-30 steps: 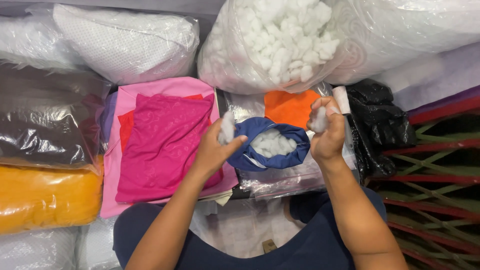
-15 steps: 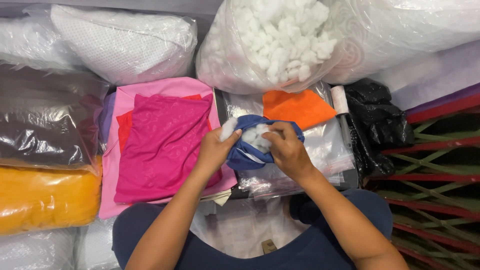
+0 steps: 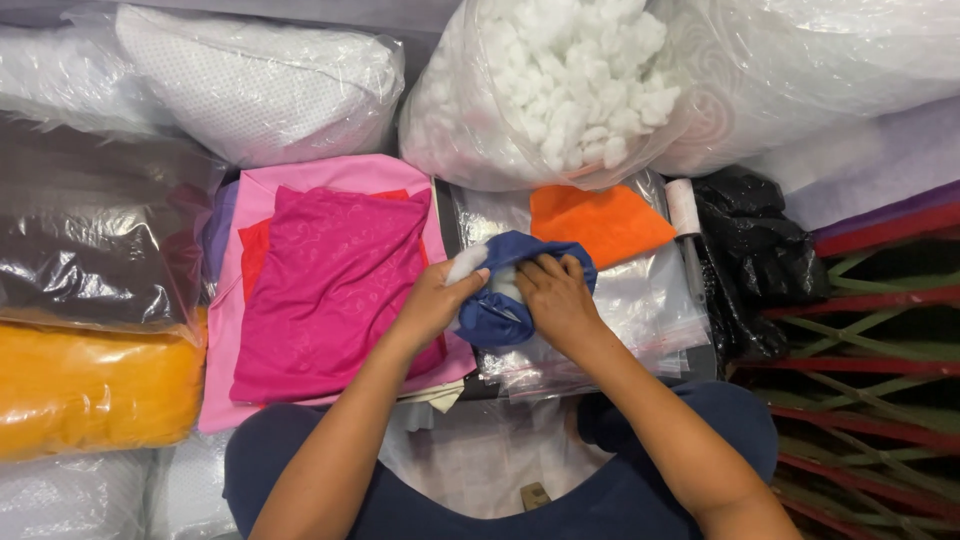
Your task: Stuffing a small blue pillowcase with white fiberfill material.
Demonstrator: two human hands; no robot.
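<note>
We cannot see into the blue fabric cover (image 3: 512,290) that both our hands work on: our fingers hide its opening, and only a bit of white stuffing (image 3: 466,262) shows at its upper left, by the left thumb. Our left hand (image 3: 437,300) grips the cover's left side, fingers curled tight around the cloth and the stuffing. Our right hand (image 3: 556,297) lies on the cover's right side, fingers bent and pressed into the fabric; how far they reach inside we cannot tell. The cover rests on a stack of clear plastic sleeves (image 3: 640,310), near that stack's left edge, just beside the pink cloths.

What lies beneath the sleeves is hard to make out through the glare. An orange cloth (image 3: 598,220) sits at the stack's far edge, partly tucked under the big clear bag of white stuffing (image 3: 560,80) behind it. To the left, a magenta cloth (image 3: 330,285) lies on a lighter pink cloth (image 3: 300,185), with a red piece and a purple one peeping out at their left edge. Further left, a yellow bundle in plastic (image 3: 95,390) is cut off by the frame. A black plastic bag (image 3: 755,250) sits to the right, beside a white roll (image 3: 684,207), and a red lattice crate (image 3: 880,370) runs off the right side.
</note>
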